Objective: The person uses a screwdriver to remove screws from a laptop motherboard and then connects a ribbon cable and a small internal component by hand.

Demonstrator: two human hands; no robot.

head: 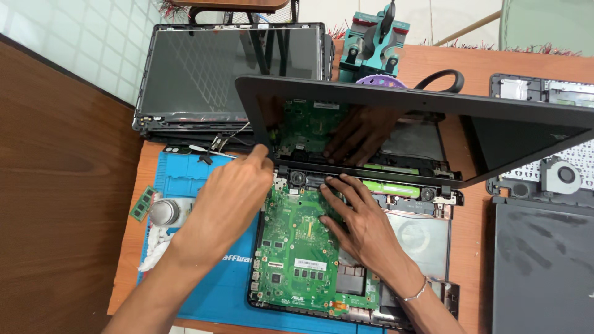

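Two hands over an opened laptop, head view only. Left hand [232, 195] at the lid's left hinge corner, fingers curled, thumb and fingertips pinched at the lower left edge of the lid [396, 133]; exact grip point hidden by the hand itself. Right hand [359, 216] flat and open, fingers spread, pressing on the green board [297, 247] just below the hinge line, holding nothing; metal bangle on that wrist. Lid raised and tilted toward the camera, dark glossy screen mirroring the right hand and the board. Base [427, 238] without cover, lying partly on a blue mat [185, 182], green board filling its left half, bare metal tray area on the right. Green cell strip [390, 187] along the hinge line, between the two hinges.

Spare screen panel [229, 77] behind the mat, lying flat, loose wires at its near edge. Small memory stick [142, 204] at the mat's left edge, just beside a round metal tin [164, 211] and white wadding [154, 247]. Teal tool stand [374, 46] at the table's far side. Second stripped laptop with fan [560, 173] at far right, dark cover [544, 266] in front of it. All on a wooden table [470, 62].
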